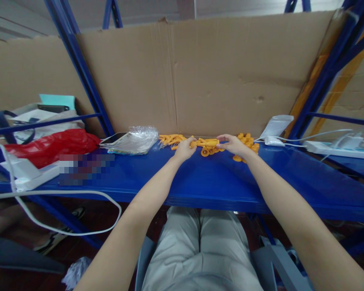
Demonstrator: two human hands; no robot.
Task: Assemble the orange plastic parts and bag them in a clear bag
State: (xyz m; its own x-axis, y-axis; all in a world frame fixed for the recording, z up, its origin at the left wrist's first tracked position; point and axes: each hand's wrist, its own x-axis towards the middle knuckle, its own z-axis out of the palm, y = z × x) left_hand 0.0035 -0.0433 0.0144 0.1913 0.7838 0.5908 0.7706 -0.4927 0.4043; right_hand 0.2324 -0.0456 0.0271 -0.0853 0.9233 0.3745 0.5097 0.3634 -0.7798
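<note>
My left hand (185, 148) is closed, its fingertips pinching a small orange plastic piece (193, 144). To its right, my right hand (230, 144) has thumb and fingers apart, close to the end of a row of orange plastic pieces (210, 142); whether it touches them I cannot tell. Several round orange pieces with dark centres (205, 152) lie just in front of that row. More orange pieces with thin metal chains (170, 140) are heaped left of my left hand. Beyond my right wrist sits another pile of orange pieces (248, 140), partly hidden by the forearm.
Everything rests on a blue shelf (212, 182) backed by a cardboard sheet (218, 76). Clear plastic bags (139, 141) and a phone-like device (113, 138) lie left, near a red bag (54, 145). White power strips (342, 148) and cables flank both sides. Blue posts (81, 68) frame the space.
</note>
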